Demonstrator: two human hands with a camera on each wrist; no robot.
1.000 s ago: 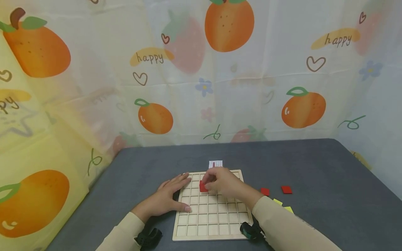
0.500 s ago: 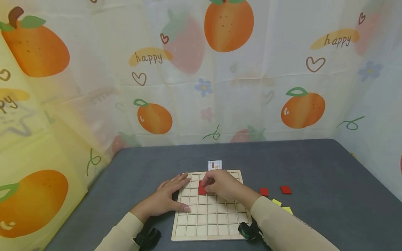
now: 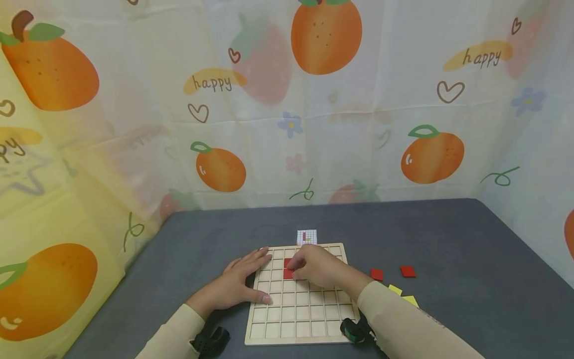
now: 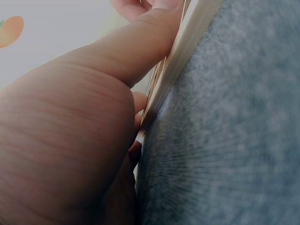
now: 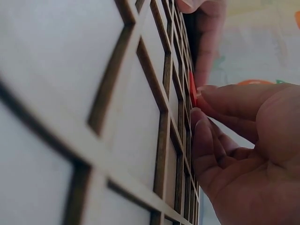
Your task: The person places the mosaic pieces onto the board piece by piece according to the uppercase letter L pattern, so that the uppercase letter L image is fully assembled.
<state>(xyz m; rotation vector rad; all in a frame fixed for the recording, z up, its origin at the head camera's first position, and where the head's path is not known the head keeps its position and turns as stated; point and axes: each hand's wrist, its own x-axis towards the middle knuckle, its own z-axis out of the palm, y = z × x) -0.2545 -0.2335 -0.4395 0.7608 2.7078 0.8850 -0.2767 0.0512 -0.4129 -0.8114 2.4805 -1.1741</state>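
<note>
A pale wooden grid board (image 3: 303,329) lies on the table. Its left side is under my left hand (image 3: 239,281), which rests with fingers and thumb spread across the edge. In the left wrist view the thumb (image 4: 136,44) reaches over the board's rim. My right hand (image 3: 319,267) bends over the upper part of the grid, its thumb and forefinger pinching a red square tile (image 3: 288,274) at a cell. Directly behind that one sits another red tile (image 3: 287,262), partly covered by the fingers. In the right wrist view, red (image 5: 192,89) shows at the fingertips, close against the grid.
Behind the board lies a small printed grid card (image 3: 307,236). To the right are two loose red tiles, one nearer (image 3: 376,274) and one farther (image 3: 408,271), and yellow tiles (image 3: 395,289) beside the right sleeve. A patterned cloth (image 3: 269,149) hangs behind the table.
The red tile in my right hand has come down into the cell in front of the other red tile, and both now show. My left hand stays in place.
</note>
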